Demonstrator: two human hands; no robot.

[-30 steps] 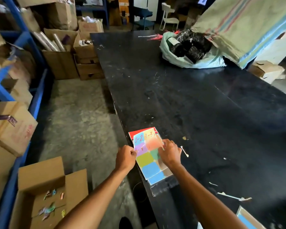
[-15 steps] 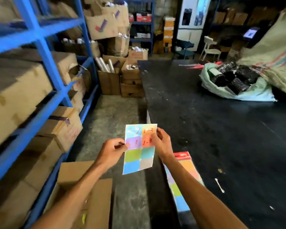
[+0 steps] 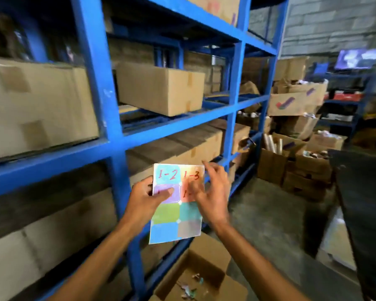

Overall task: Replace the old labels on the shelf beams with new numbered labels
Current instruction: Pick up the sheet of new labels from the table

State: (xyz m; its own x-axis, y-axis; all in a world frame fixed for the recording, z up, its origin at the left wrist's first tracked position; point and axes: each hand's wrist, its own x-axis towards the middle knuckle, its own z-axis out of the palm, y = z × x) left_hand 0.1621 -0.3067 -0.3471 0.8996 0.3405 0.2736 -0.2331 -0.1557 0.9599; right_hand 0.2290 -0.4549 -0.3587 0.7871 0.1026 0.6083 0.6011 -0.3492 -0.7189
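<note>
Before the blue rack, left hand pinches label sheet; right hand grip spread.

Closed brown cardboard box on shelf. Open brown cardboard carton on concrete floor, scraps inside. Black counter at right.

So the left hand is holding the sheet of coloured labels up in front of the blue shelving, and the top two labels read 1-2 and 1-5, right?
Not quite. The head view shows the left hand holding the label sheet before the blue shelving, but the top two labels read 1-2 and 1-3, not 1-5. The right hand is at the sheet's right edge.
</note>
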